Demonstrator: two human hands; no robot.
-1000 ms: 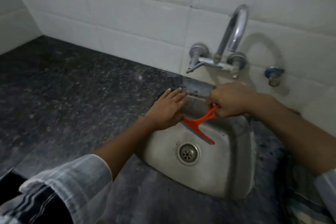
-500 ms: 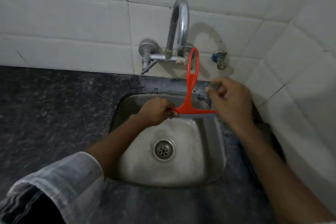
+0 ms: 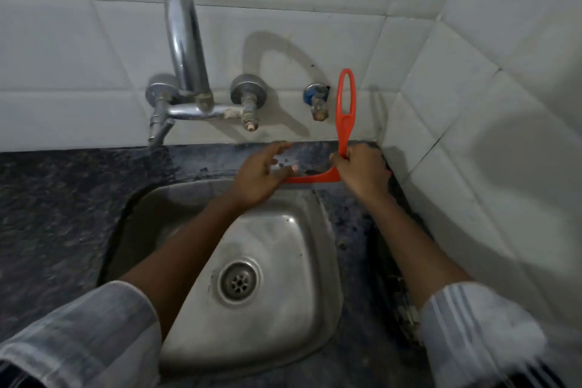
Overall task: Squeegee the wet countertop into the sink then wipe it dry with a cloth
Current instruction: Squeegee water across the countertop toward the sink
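White glazed wall tiles back the work area and return along the right side, forming a corner. Below them runs my dark speckled stone desk, with a stainless steel sink set into it; a round perforated drain sits in the basin floor. A chrome wall-mounted tap with a tall curved spout is fixed above the basin's back left, and a small blue-capped valve is on the wall to its right.

The orange plastic squeegee stands on the narrow strip of desk behind the sink, near the corner. Its looped handle points up against the wall tiles; its blade bar lies roughly level along the strip, just behind the sink's back rim. Whether the blade edge touches the stone cannot be determined.

My right hand is clenched around the lower part of the handle, where it joins the blade bar. My left hand pinches the left end of the blade bar between thumb and fingers, the forefinger stretched out above it. Both forearms cross over the basin. Pale striped sleeves are rolled back at both arms.

Dark wet patches show on the strip between my hands.
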